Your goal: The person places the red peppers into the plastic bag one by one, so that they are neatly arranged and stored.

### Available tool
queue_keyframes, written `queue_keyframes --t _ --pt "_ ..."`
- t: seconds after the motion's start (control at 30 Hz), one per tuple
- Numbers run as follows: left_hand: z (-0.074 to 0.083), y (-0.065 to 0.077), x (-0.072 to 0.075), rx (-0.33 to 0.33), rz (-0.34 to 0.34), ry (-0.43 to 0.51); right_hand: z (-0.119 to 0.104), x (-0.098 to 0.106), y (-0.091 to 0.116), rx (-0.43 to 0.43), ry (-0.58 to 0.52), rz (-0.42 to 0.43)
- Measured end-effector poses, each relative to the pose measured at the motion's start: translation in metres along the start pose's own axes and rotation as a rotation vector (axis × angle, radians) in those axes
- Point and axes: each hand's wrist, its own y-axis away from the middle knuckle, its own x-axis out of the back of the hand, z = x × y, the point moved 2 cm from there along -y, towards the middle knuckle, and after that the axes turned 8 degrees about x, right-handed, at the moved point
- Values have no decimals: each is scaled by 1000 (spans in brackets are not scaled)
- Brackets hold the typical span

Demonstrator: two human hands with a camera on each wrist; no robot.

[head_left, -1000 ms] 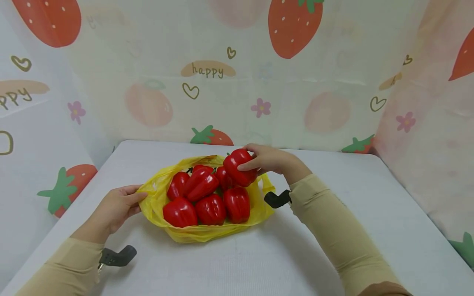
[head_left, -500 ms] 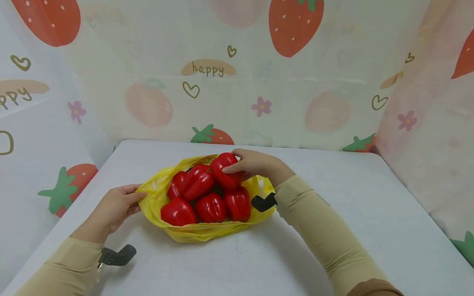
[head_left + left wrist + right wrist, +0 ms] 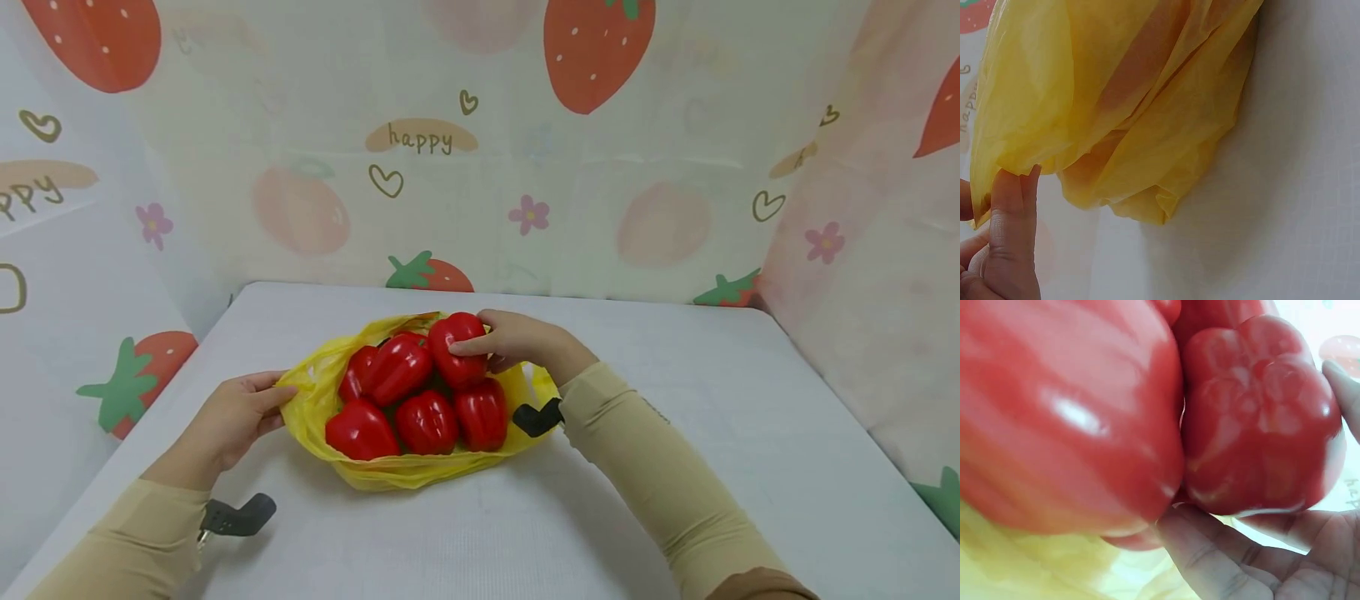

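A yellow plastic bag (image 3: 416, 475) lies with its mouth spread on the white table, several red bell peppers (image 3: 427, 422) inside. My left hand (image 3: 234, 423) pinches the bag's left rim between thumb and fingers; the left wrist view shows those fingers (image 3: 1013, 231) at the edge of the thin yellow film (image 3: 1166, 125). At the bag's back right, my right hand (image 3: 528, 340) grips one red bell pepper (image 3: 454, 327) from its right side. In the right wrist view this pepper (image 3: 1260, 437) sits close against another large pepper (image 3: 1079, 425). Its underside is partly hidden.
The white tabletop (image 3: 720, 400) stretches right and in front of the bag. Printed fabric walls (image 3: 570, 250) with strawberries and hearts enclose the back and both sides. A black wrist mount (image 3: 538, 417) juts from the right sleeve over the bag's right edge.
My right hand has carried the gripped bell pepper left and slightly down, onto the other peppers. One pepper on top shifted a little left. My left hand has kept its place on the rim.
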Motion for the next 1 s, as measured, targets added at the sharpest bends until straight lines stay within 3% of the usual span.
queue_keyframes --t 0.67,1.0 --pt "1 -1 5 10 -18 0 -2 32 25 49 0 9" --pt "3 1 13 -55 -82 -36 6 65 48 79 23 82"
